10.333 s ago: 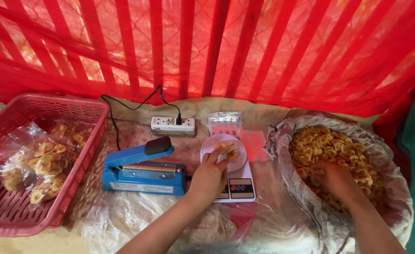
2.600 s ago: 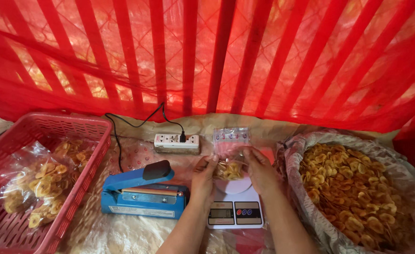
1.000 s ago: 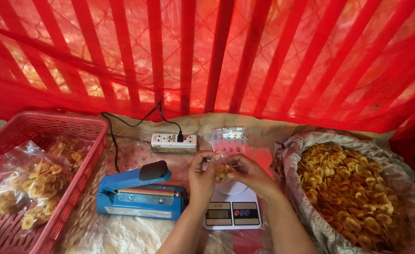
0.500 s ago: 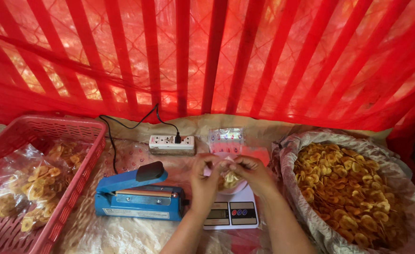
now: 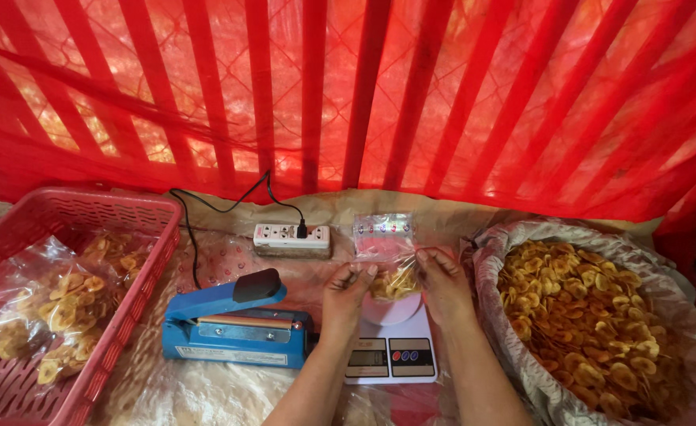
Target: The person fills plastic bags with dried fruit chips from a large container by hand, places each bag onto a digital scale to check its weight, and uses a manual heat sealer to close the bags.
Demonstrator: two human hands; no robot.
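Two hands, left hand (image 5: pixel 346 293) and right hand (image 5: pixel 442 282), hold fingers clamped on the chip bag (image 5: pixel 393 276) between them.

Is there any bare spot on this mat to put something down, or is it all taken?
Bare cloth shows between the red basket and the power strip, behind the blue sealer, and in front of the sealer. It is crowded around the scale, where both hands hold a bag of chips beside the chip sack.

This looks like a small home snack-packing spot: a blue heat sealer (image 5: pixel 233 323), a scale (image 5: pixel 391 355), a sack of chips (image 5: pixel 592 315) and a red basket (image 5: pixel 139 237) of filled bags sit before a red curtain (image 5: pixel 348 87).
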